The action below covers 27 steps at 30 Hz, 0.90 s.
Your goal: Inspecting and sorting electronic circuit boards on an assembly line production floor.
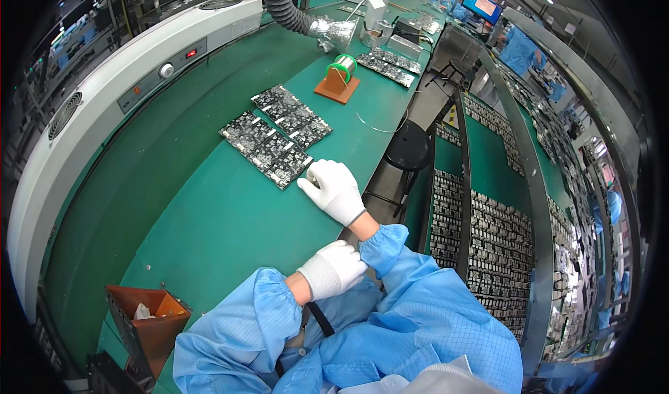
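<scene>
Both hands wear white gloves. My right hand (336, 193) hovers by the near right corner of a circuit board panel (263, 148), fingers loosely bent and thumb apart, with nothing visible in it. Whether it touches the board I cannot tell. Closer to my body, my left hand (332, 269) is closed with its fingertips at the blue cuff (383, 246) of my right sleeve, seemingly pinching the cloth. Beyond the first panel lies a second circuit board panel (293, 117), both flat on the green bench mat (209, 206).
A solder wire spool (342, 68) stands on a brown base, its wire looping right. Behind hang a ducted fume hose (286, 3) and more boards (387, 70). A white blower unit (139, 80) curves along the left; a brown bin (143, 317) sits lower left. Board racks (498, 240) and a black stool (408, 146) stand right.
</scene>
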Available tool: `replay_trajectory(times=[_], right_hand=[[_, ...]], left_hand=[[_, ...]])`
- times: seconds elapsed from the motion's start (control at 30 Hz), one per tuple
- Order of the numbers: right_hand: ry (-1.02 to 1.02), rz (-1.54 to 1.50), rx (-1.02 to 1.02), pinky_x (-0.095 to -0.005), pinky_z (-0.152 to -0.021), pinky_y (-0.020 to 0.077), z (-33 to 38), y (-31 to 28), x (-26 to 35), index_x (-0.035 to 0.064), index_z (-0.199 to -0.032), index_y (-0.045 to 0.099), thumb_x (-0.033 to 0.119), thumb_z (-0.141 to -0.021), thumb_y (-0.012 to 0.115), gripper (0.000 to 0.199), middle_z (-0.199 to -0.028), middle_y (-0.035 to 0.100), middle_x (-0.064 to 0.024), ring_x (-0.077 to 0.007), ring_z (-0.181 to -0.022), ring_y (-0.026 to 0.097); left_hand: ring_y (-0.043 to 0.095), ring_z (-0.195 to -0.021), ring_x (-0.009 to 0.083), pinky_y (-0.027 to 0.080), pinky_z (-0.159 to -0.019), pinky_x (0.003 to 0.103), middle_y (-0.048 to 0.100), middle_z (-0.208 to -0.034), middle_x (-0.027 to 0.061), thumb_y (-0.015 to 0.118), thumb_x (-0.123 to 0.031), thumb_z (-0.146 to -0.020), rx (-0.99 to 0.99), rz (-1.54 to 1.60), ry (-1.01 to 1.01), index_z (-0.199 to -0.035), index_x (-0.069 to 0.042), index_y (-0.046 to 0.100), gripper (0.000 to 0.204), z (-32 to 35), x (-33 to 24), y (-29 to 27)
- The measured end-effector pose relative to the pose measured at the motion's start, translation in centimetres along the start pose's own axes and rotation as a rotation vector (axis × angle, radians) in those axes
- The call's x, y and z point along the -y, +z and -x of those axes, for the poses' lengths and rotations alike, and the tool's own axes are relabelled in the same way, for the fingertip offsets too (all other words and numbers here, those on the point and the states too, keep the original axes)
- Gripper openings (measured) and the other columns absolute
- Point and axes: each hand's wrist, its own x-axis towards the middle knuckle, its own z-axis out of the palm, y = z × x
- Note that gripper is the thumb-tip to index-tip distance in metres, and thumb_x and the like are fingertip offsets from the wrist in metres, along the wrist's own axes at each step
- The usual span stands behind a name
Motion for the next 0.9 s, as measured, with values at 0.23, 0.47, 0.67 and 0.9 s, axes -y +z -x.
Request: replay_trajectory(times=[0.23, 0.47, 0.67, 0.9], right_hand=[[-0.029, 0.03, -0.024, -0.0426, -0.069, 0.0449, -0.04, 0.25, 0.01, 0.0089, -0.075, 0.059, 0.029, -0.086, 0.073, 0.027, -0.073, 0.056, -0.0091, -0.0304, -0.071, 0.057], [0.02, 0.013, -0.013, -0.0434, -0.073, 0.0454, 0.19, 0.12, 0.24, 0.0096, -0.075, 0.06, 0.032, -0.087, 0.07, 0.027, -0.076, 0.058, -0.0103, -0.0314, -0.077, 0.06], [0.003, 0.013, -0.004, -0.0434, -0.074, 0.0452, 0.07, 0.16, -0.24, 0.0095, -0.075, 0.061, 0.033, -0.088, 0.069, 0.028, -0.076, 0.059, -0.01, -0.0313, -0.077, 0.06], [-0.029, 0.027, -0.035, -0.0415, -0.069, 0.0448, 0.14, 0.16, -0.05, 0.0085, -0.078, 0.06, 0.029, -0.087, 0.072, 0.026, -0.073, 0.056, -0.0092, -0.03, -0.072, 0.057]], left_hand=[[0.064, -0.086, 0.0261, 0.049, -0.086, 0.039, 0.064, -0.088, 0.0077, 0.067, -0.029, -0.089, 0.002, 0.004, 0.003, -0.098, -0.01, 0.063, 0.021, 0.1, 0.09, 0.11], [0.064, -0.085, 0.0262, 0.049, -0.085, 0.039, 0.064, -0.086, 0.0079, 0.068, -0.027, -0.088, -0.026, 0.025, 0.015, -0.094, -0.01, 0.063, 0.019, 0.18, -0.05, 0.07], [0.064, -0.086, 0.0263, 0.049, -0.086, 0.039, 0.063, -0.087, 0.008, 0.068, -0.027, -0.088, -0.038, 0.031, 0.006, -0.095, -0.01, 0.063, 0.019, -0.06, 0.18, 0.26], [0.064, -0.087, 0.0265, 0.05, -0.087, 0.039, 0.063, -0.086, 0.0085, 0.069, -0.028, -0.088, -0.05, 0.058, 0.001, -0.089, -0.01, 0.063, 0.019, 0.13, 0.04, 0.2]])
